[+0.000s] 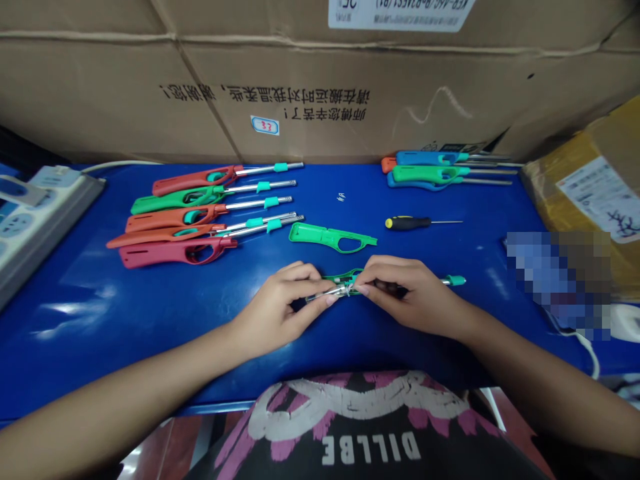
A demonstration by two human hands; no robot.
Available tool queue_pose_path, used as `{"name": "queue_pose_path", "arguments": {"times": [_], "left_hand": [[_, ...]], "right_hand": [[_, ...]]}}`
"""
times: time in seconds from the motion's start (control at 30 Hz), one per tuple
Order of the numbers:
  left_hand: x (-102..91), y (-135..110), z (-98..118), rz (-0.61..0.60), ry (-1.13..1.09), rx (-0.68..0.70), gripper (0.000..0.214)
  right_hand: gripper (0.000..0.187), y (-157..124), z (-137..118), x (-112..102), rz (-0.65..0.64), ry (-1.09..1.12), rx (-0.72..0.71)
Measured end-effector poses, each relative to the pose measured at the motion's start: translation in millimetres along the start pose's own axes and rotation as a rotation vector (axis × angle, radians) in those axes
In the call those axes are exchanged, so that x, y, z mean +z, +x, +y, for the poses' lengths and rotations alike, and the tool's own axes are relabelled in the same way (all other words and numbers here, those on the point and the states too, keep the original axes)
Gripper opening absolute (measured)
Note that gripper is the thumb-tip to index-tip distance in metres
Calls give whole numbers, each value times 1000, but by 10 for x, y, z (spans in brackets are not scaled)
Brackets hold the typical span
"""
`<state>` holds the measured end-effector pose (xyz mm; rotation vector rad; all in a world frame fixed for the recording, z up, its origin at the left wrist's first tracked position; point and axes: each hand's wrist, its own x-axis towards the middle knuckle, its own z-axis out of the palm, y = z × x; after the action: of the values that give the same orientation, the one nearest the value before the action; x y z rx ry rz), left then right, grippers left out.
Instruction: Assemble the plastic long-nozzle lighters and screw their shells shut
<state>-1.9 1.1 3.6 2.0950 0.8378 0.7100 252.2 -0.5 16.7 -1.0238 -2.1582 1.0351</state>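
Green lighter half (350,277) sat pinched between left hand (280,303) and right hand (405,293) just below the loose green shell (331,238); fingers clamped there could let small inner parts spring loose.

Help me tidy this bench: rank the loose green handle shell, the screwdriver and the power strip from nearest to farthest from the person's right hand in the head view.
From the right hand:
1. Loose green handle shell, just beyond the hands, slightly left.
2. Screwdriver, farther back, above the hand.
3. Power strip, far left edge of the table.
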Motion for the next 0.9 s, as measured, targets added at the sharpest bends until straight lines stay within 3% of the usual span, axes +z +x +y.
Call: {"name": "queue_pose_path", "arguments": {"times": [0.67, 0.9], "left_hand": [[30, -2, -21, 12, 29, 15, 19], [-67, 26, -16, 100, 101, 61, 24]], "right_hand": [[15, 24, 11, 12, -11, -20, -34], [16, 8, -53, -20, 107, -76, -32]]}}
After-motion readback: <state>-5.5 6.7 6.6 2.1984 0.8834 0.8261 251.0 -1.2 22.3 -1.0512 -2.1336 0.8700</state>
